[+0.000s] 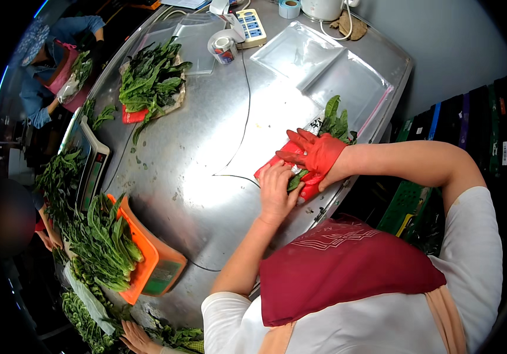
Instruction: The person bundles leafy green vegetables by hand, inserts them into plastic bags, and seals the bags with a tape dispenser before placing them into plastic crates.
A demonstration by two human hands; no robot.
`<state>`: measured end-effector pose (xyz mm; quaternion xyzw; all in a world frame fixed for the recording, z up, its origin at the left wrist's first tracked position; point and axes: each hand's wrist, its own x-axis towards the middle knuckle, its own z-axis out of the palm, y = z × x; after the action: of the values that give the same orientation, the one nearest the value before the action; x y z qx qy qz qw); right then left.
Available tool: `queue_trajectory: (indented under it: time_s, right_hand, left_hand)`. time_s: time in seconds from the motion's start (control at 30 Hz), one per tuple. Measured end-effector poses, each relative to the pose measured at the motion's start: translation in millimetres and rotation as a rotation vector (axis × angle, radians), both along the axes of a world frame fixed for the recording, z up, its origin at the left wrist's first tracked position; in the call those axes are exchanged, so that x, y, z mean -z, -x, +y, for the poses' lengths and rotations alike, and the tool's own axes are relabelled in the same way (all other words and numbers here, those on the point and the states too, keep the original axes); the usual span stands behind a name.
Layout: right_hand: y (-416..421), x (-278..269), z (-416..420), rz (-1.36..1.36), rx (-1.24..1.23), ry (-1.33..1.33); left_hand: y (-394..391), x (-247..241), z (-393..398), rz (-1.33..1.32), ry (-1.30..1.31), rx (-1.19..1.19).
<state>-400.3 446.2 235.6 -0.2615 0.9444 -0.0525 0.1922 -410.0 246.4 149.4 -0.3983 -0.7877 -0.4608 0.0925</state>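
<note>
A red and clear printed plastic bag (308, 192) of leafy greens lies tilted at the table's near right edge, with long green leaves (335, 118) sticking out of its upper end. My right hand (317, 152), in a red rubber glove, lies across the bag with its fingers spread and holds it down. My bare left hand (277, 186) grips the bag's lower left side, its fingertips close beside the gloved fingers. More leaf shows between the two hands. The underside of the bag is hidden.
On the steel table (191, 163) are flat clear bags (300, 53), a tape roll (223, 49), a power strip (251, 28), a pile of greens (152, 84), a scale (92, 163) and an orange basket (140, 256) with greens. A thin cord crosses the tabletop. Co-workers are at the left; another person's hand (136, 337) is at bottom.
</note>
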Motion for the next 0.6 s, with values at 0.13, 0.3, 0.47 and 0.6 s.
queue_trajectory:
  time_s: [0.13, 0.3, 0.47, 0.6]
  right_hand:
    - [9, 4, 5, -0.105, -0.019, 0.074]
    - [9, -1, 4, -0.082, -0.031, 0.063]
    - [12, -10, 1, -0.163, -0.010, 0.073]
    - [18, -9, 4, -0.172, -0.033, 0.126]
  left_hand:
    - [23, -7, -23, -0.074, -0.043, -0.059]
    - [43, -36, -65, -0.162, 0.241, -0.796]
    - [17, -13, -61, -0.712, 0.587, -0.483]
    - [17, 7, -49, -1.176, -0.194, -0.411]
